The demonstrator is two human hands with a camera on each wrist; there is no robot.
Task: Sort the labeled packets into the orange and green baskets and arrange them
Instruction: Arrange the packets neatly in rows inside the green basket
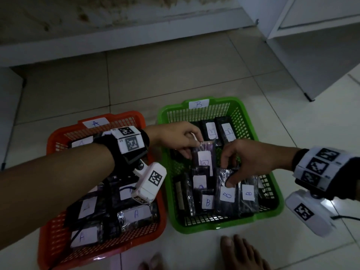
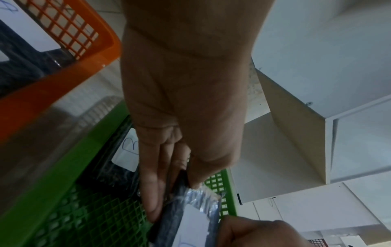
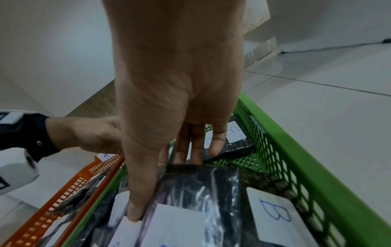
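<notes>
The orange basket (image 1: 140,117) (image 2: 63,83) marked A holds several dark packets with A labels. To its right, the green basket (image 1: 276,193) (image 2: 63,167) (image 3: 306,150) marked B holds several B packets. My left hand (image 1: 191,148) (image 2: 186,187) reaches across into the green basket and pinches the top edge of a raised B packet (image 1: 204,160) (image 2: 194,217). My right hand (image 1: 229,172) (image 3: 162,187) grips the top of a front B packet (image 1: 227,193) (image 3: 190,192), thumb on its face and fingers behind it. Another B packet (image 1: 248,193) (image 3: 273,212) lies beside it.
Both baskets sit on a pale tiled floor (image 1: 155,84). A low white ledge (image 1: 116,41) runs along the back, and a white cabinet (image 1: 321,55) stands at the back right. Bare feet (image 1: 239,252) are just in front of the green basket.
</notes>
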